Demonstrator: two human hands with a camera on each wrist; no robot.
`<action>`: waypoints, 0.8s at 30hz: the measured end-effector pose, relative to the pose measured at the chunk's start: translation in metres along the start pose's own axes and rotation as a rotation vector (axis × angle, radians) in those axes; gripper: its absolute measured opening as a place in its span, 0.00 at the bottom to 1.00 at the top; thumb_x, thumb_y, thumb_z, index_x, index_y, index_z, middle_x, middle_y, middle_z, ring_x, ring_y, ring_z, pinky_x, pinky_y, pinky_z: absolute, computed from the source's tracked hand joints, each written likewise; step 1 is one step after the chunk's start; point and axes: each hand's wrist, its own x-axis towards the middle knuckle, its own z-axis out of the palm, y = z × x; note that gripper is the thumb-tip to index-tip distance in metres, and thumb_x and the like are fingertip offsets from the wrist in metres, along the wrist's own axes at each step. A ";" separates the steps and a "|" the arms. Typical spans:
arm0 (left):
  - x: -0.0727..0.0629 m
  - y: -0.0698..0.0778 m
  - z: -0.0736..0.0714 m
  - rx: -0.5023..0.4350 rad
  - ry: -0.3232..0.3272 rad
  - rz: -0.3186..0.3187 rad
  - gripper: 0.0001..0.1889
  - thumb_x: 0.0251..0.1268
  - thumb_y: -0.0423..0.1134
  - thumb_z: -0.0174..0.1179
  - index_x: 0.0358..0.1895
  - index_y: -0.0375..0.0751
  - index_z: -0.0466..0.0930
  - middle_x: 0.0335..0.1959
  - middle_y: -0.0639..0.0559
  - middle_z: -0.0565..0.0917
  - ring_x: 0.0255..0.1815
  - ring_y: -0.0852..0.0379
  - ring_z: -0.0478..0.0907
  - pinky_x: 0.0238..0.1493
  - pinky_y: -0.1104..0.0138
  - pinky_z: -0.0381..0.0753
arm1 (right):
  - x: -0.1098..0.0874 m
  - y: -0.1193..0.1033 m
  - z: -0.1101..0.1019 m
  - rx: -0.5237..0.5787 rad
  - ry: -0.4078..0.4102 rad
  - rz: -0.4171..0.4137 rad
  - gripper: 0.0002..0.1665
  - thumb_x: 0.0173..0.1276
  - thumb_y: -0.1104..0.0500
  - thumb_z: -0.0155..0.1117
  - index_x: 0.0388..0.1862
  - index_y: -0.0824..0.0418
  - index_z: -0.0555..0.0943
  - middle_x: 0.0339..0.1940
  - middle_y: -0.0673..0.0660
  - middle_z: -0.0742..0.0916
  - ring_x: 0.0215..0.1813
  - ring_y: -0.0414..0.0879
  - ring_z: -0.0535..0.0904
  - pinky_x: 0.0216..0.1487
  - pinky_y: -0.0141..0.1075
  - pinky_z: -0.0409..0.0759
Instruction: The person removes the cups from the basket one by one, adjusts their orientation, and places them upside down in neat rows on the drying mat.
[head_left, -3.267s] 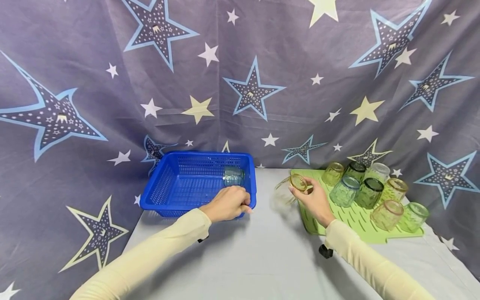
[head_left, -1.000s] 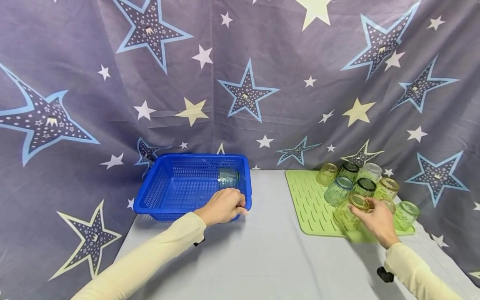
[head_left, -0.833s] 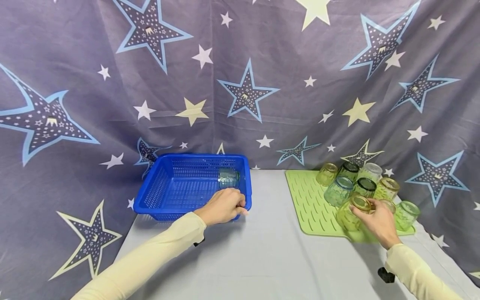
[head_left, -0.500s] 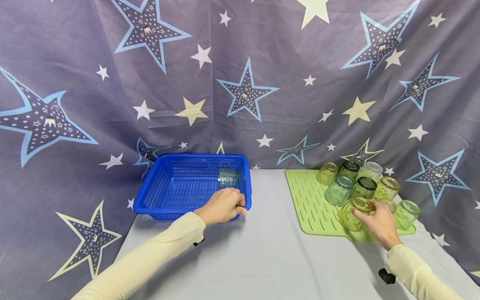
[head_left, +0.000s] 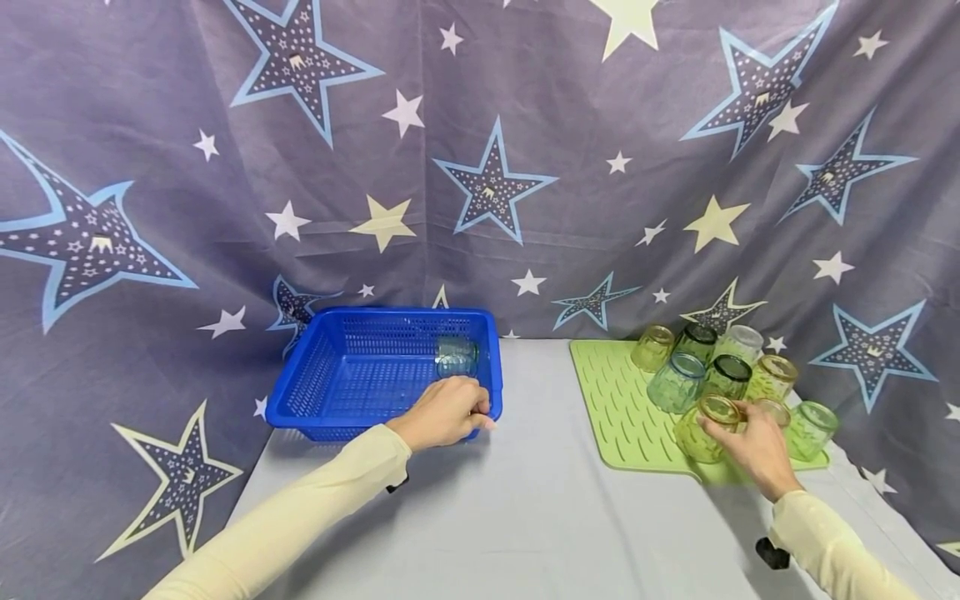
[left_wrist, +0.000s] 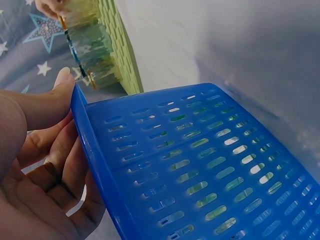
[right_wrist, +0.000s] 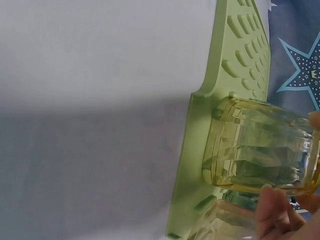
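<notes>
The right hand [head_left: 757, 442] holds a yellow drinking glass [head_left: 696, 435] by its upper end, with the thumb on the near side. The glass stands on the front part of the green draining mat [head_left: 618, 433]; in the right wrist view its wider end [right_wrist: 220, 150] meets the mat. The left hand [head_left: 448, 410] grips the rim of a blue plastic basket [head_left: 496, 358] near its front right corner. Thumb and curled fingers pinch that rim in the left wrist view. A bluish-green glass [head_left: 456, 357] lies inside the basket's right end, partly hidden by its wall and the hand.
Several other glasses crowd the mat behind and beside the held one, among them a blue glass [head_left: 677, 382], a dark green glass [head_left: 727, 375] and a light green glass [head_left: 812, 429]. A star-patterned cloth [head_left: 480, 275] hangs behind the white table [head_left: 540, 500].
From left of the mat, the right hand has carried the yellow glass right, onto the mat's front. Over the last half second it hardly moves. The left hand stays on the basket.
</notes>
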 end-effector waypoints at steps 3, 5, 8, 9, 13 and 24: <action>0.000 -0.001 0.001 0.002 -0.007 -0.005 0.09 0.67 0.48 0.71 0.32 0.50 0.86 0.28 0.62 0.77 0.27 0.65 0.72 0.28 0.69 0.75 | -0.002 -0.002 0.000 0.003 0.002 0.011 0.56 0.71 0.33 0.64 0.72 0.80 0.62 0.63 0.85 0.71 0.60 0.79 0.69 0.57 0.72 0.66; 0.000 -0.001 0.002 0.003 -0.010 -0.006 0.09 0.67 0.48 0.71 0.32 0.50 0.86 0.28 0.62 0.78 0.27 0.65 0.72 0.28 0.70 0.75 | -0.002 -0.004 0.000 0.007 0.020 0.010 0.55 0.71 0.34 0.65 0.73 0.79 0.63 0.63 0.84 0.71 0.60 0.78 0.68 0.57 0.72 0.65; 0.000 -0.001 0.001 -0.003 -0.006 -0.004 0.09 0.67 0.48 0.71 0.32 0.50 0.86 0.29 0.61 0.78 0.27 0.65 0.73 0.28 0.69 0.76 | -0.001 -0.007 -0.001 0.021 0.071 0.002 0.52 0.72 0.36 0.64 0.72 0.78 0.65 0.62 0.81 0.72 0.60 0.75 0.68 0.56 0.69 0.67; 0.000 -0.001 0.001 -0.008 -0.004 -0.003 0.09 0.66 0.48 0.71 0.32 0.49 0.87 0.29 0.61 0.78 0.27 0.65 0.73 0.28 0.69 0.76 | -0.001 -0.007 -0.001 0.030 0.091 0.000 0.51 0.73 0.36 0.64 0.71 0.78 0.66 0.61 0.80 0.72 0.59 0.73 0.68 0.55 0.67 0.67; 0.000 -0.001 -0.001 -0.012 0.001 -0.012 0.08 0.65 0.48 0.71 0.33 0.49 0.87 0.29 0.60 0.79 0.27 0.65 0.73 0.29 0.68 0.77 | 0.000 -0.012 -0.001 0.062 0.148 0.003 0.45 0.75 0.39 0.63 0.69 0.77 0.70 0.59 0.77 0.74 0.59 0.70 0.68 0.55 0.63 0.67; 0.001 -0.001 -0.003 -0.004 -0.038 0.006 0.11 0.67 0.48 0.69 0.40 0.45 0.91 0.34 0.57 0.83 0.34 0.63 0.80 0.37 0.67 0.82 | 0.001 -0.027 -0.002 0.078 0.281 -0.021 0.26 0.77 0.49 0.60 0.61 0.68 0.81 0.53 0.69 0.84 0.42 0.53 0.77 0.47 0.48 0.66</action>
